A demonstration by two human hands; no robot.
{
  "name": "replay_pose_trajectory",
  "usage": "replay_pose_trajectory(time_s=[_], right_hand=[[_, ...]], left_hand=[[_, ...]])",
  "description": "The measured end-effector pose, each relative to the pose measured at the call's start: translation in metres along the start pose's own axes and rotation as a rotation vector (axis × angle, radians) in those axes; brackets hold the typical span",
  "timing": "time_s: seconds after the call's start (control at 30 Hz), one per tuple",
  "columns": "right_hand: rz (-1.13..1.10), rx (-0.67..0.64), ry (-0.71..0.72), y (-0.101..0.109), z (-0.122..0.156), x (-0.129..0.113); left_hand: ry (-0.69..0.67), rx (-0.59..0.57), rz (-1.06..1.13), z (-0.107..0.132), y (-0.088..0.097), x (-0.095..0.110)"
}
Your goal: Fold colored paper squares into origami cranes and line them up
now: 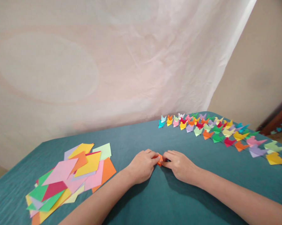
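A small folded orange paper lies on the teal tablecloth near the middle of the table. My left hand pinches its left side with curled fingers. My right hand pinches its right side, fingertips meeting the left hand's over the paper. Most of the paper is hidden under my fingers.
A loose pile of coloured square papers lies at the front left. Several folded paper figures in many colours stand in rows at the back right, reaching the right edge. A pale cloth backdrop hangs behind the table.
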State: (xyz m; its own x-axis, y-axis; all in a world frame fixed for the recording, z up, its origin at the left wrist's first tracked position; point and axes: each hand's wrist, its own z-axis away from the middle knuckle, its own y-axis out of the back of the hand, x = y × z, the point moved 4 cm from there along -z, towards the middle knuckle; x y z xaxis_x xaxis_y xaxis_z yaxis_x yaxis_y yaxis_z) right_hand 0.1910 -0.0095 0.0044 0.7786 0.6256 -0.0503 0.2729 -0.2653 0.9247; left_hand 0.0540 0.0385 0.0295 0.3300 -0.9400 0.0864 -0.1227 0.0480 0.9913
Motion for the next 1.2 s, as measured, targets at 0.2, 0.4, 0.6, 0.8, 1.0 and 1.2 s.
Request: replay_pose_trajectory(time_s=[0.2, 0.4, 0.6, 0.8, 1.0, 1.2], right_hand=[[-0.021, -0.018, 0.003, 0.0, 0.001, -0.001], [-0.02, -0.016, 0.012, 0.001, 0.0, -0.002], [-0.035, -0.033, 0.021, -0.001, 0.0, -0.004], [-0.111, -0.001, -0.022, 0.0, 0.001, -0.005], [-0.257, 0.128, -0.169, 0.002, 0.003, 0.009], [-0.176, 0.119, -0.212, -0.003, 0.005, 0.015]], left_hand=[[-0.005, 0.003, -0.005, 0.0, 0.0, 0.0], [-0.002, 0.009, -0.017, 0.0, -0.001, 0.0], [-0.001, 0.01, -0.007, 0.0, 0.0, 0.0], [-0.014, 0.0, -0.01, 0.001, 0.001, 0.0], [-0.033, -0.006, -0.028, 0.004, 0.004, 0.003], [-0.045, -0.036, -0.063, 0.007, 0.005, 0.006]])
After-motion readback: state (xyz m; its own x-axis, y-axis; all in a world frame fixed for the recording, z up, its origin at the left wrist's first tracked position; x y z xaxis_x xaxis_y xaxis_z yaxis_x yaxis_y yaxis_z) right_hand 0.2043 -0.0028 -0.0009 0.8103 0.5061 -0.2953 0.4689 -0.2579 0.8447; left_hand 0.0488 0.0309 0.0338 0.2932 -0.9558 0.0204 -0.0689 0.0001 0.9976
